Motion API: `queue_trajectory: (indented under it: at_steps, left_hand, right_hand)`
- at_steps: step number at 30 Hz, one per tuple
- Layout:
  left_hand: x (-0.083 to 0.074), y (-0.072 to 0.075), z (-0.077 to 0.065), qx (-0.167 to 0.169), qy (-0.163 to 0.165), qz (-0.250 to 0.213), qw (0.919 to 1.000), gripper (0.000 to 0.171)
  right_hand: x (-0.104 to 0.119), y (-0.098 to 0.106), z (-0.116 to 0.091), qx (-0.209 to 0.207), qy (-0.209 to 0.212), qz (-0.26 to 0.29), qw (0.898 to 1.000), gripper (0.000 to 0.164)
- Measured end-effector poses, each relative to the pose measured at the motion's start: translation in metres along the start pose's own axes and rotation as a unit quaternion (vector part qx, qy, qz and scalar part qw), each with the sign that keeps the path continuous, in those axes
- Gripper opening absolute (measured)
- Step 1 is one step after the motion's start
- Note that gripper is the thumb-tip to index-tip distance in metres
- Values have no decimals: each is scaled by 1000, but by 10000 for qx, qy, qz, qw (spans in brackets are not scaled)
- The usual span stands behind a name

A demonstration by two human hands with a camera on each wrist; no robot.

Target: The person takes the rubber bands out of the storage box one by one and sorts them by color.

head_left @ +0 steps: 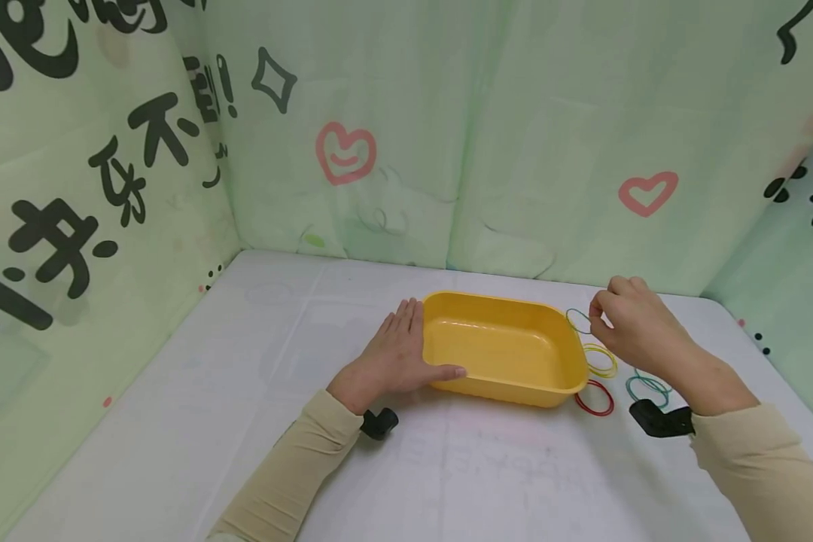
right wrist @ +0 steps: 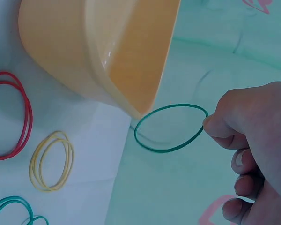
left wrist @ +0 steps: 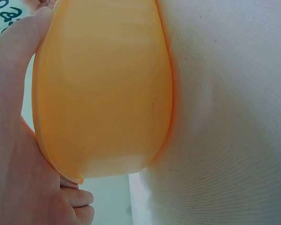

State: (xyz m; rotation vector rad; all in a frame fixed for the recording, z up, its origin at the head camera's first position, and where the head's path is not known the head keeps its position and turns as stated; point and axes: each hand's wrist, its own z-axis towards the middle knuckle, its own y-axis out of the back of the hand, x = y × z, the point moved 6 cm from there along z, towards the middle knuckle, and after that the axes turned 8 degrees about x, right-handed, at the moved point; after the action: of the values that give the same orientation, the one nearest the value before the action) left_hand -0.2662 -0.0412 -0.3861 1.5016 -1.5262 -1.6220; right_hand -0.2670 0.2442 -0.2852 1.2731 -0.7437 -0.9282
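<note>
A yellow plastic basin (head_left: 508, 388) stands on the white table. My left hand (head_left: 400, 346) rests against its left end, fingers straight and side by side, thumb laid across the near rim. The basin's end wall (left wrist: 103, 93) fills much of the left wrist view. Beyond the basin's right end, my right hand (head_left: 633, 324) pinches one green rubber band (right wrist: 171, 151) between thumb and forefinger. The band hangs in an open loop beside the basin's rim, above the table; its pinched part is hidden. Other right fingers curl toward the palm.
Beside the basin's right end lie yellow rubber bands (head_left: 603, 373), red rubber bands (head_left: 611, 406) and green rubber bands (head_left: 633, 399). Pale green printed curtains (head_left: 406, 75) enclose the table's back and sides. Black wrist cameras (head_left: 379, 424) sit under both wrists.
</note>
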Motion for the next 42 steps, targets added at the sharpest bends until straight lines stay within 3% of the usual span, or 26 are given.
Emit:
queue_trajectory:
  at_steps: [7, 35, 42]
  left_hand:
    - [1, 0, -1, -15, -10, 17, 10000, 127]
    - [3, 0, -3, -23, -16, -34, 10000, 127]
    - [2, 0, -4, -18, -26, -47, 10000, 128]
  right_hand:
    - [-7, 0, -6, -233, 137, -71, 9996, 6]
    - [-46, -34, -39, 658, -601, -72, 9960, 10]
    - [-54, -37, -49, 493, -602, -99, 9969, 8]
